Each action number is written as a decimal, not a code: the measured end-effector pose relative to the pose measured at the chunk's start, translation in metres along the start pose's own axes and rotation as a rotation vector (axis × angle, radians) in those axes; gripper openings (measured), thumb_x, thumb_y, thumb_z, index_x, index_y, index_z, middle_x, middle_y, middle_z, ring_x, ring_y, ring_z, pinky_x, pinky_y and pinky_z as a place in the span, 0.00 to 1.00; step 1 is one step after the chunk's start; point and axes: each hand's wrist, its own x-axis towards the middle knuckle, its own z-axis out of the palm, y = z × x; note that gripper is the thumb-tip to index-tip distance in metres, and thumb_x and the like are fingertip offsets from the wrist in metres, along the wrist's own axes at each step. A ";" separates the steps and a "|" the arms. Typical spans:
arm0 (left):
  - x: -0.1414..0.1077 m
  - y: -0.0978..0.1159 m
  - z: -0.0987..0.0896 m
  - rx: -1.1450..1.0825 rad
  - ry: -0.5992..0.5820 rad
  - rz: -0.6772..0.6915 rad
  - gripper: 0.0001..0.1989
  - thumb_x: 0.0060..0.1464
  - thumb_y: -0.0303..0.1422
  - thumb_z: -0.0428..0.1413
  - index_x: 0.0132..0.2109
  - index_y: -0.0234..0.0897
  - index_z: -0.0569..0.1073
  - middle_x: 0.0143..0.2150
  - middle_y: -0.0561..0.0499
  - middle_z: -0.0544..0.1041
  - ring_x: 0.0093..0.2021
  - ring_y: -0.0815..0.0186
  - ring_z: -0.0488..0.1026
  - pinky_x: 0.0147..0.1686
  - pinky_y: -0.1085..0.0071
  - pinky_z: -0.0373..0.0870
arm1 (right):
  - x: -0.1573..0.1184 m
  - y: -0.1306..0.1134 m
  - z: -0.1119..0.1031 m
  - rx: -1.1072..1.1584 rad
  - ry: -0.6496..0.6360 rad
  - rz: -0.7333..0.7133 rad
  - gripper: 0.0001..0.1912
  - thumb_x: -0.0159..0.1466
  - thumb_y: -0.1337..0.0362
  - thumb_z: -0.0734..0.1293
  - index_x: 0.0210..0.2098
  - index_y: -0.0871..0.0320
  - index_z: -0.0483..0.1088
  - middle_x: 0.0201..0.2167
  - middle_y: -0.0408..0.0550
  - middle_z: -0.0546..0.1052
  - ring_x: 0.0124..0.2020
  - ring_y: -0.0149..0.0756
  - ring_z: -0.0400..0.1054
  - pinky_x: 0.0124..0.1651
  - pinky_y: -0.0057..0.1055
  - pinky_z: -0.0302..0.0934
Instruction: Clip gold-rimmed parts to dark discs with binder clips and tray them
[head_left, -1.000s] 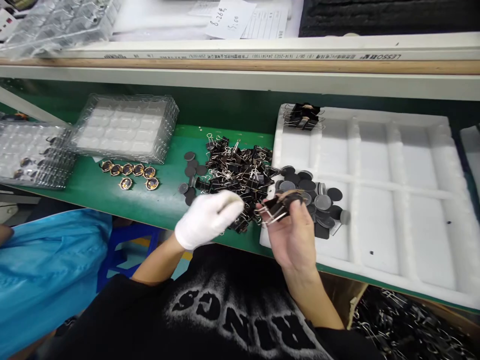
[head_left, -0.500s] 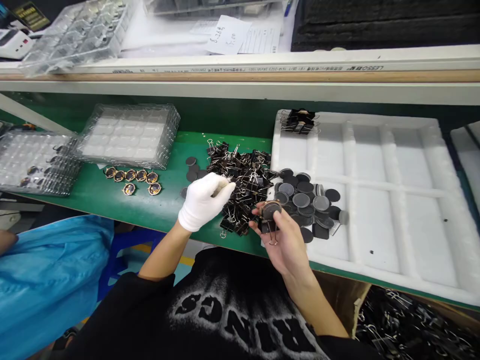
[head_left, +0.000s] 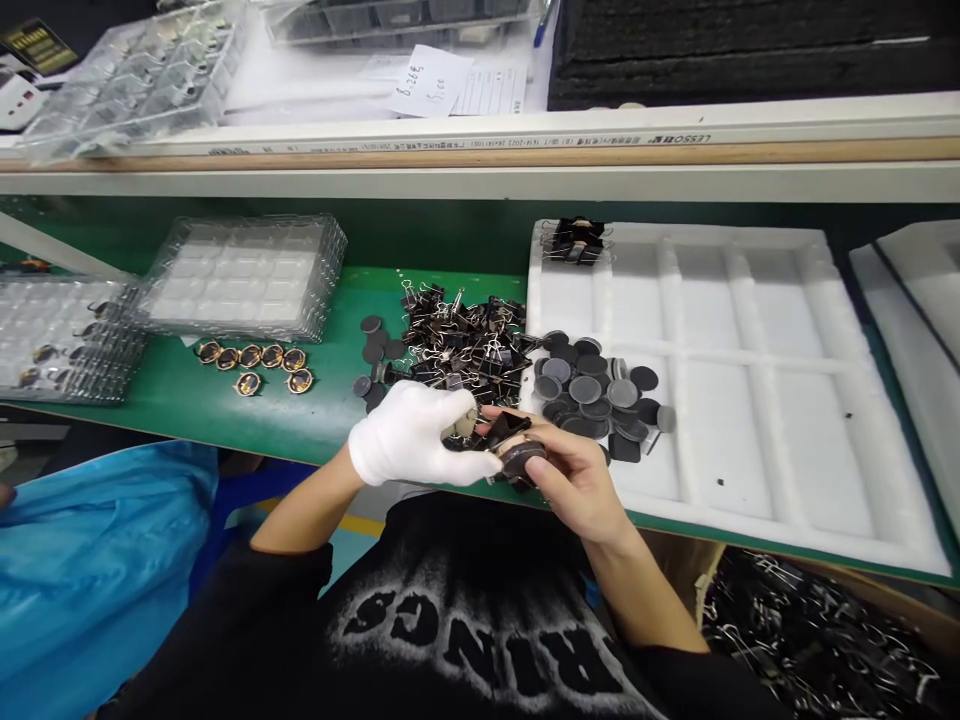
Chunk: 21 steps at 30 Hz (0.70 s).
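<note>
My left hand (head_left: 420,435), in a white glove, pinches a black binder clip (head_left: 508,428) by its handle side, at the near edge of the clip pile (head_left: 469,335). My right hand (head_left: 574,470), bare, is closed around a dark round disc (head_left: 523,459) with a light rim, its thumb on the disc's face. Clip and disc meet between the two hands; fingers hide part of both. Just beyond my right hand, loose dark discs (head_left: 589,389) lie heaped on the white foam tray (head_left: 686,430).
Seven gold-rimmed round pieces (head_left: 250,355) sit on the green table (head_left: 225,422) at left, before stacked clear trays (head_left: 247,270). A shelf edge (head_left: 480,182) crosses above. A box of clips (head_left: 825,640) stands low right. Blue cloth (head_left: 105,570) hangs at lower left.
My left hand has come from the clip pile toward my right hand and now grips a clip against the held disc. The view has shifted slightly.
</note>
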 end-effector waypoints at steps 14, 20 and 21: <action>0.018 -0.006 0.013 -0.153 -0.063 0.012 0.20 0.63 0.38 0.53 0.23 0.38 0.62 0.17 0.58 0.63 0.19 0.74 0.57 0.22 0.72 0.51 | 0.006 -0.006 0.000 -0.060 0.148 0.122 0.14 0.66 0.51 0.71 0.40 0.53 0.83 0.53 0.56 0.81 0.63 0.54 0.70 0.63 0.50 0.66; 0.020 -0.003 0.009 -0.235 -0.079 -0.233 0.08 0.49 0.37 0.57 0.33 0.39 0.68 0.20 0.59 0.67 0.21 0.70 0.63 0.25 0.72 0.59 | 0.000 0.003 -0.007 0.113 0.244 0.160 0.18 0.61 0.44 0.73 0.33 0.52 0.82 0.44 0.58 0.84 0.60 0.60 0.72 0.53 0.54 0.73; 0.021 -0.003 0.009 -0.276 -0.124 -0.233 0.07 0.48 0.37 0.56 0.33 0.39 0.68 0.20 0.59 0.67 0.21 0.70 0.62 0.25 0.72 0.58 | -0.001 0.004 -0.008 0.125 0.241 0.181 0.19 0.60 0.43 0.73 0.32 0.53 0.82 0.45 0.59 0.83 0.57 0.61 0.74 0.50 0.54 0.74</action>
